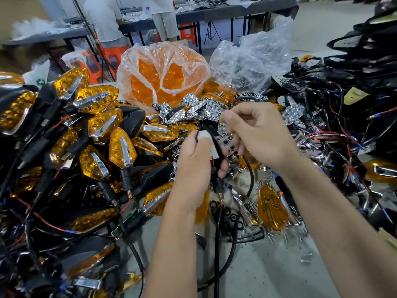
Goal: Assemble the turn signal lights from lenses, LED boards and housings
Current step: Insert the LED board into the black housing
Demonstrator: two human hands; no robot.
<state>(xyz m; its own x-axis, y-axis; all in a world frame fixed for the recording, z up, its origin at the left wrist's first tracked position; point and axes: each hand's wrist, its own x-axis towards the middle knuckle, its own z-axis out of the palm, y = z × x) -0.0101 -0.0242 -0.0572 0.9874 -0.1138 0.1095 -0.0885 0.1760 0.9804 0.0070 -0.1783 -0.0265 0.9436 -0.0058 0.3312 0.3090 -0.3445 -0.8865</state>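
Cluttered workbench [268,274], left hand [194,168] gripping black housing [217,147], right hand [257,134] raised, pinching cable [250,168]

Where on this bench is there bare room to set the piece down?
Bare grey tabletop shows between and below the forearms, bordered by black cables and scattered screws. The finished amber lights left and black wire tangle right are crowded.

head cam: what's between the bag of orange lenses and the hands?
In the head view, a heap of chrome reflector pieces lies between the bag of orange lenses and the hands: left hand, right hand.
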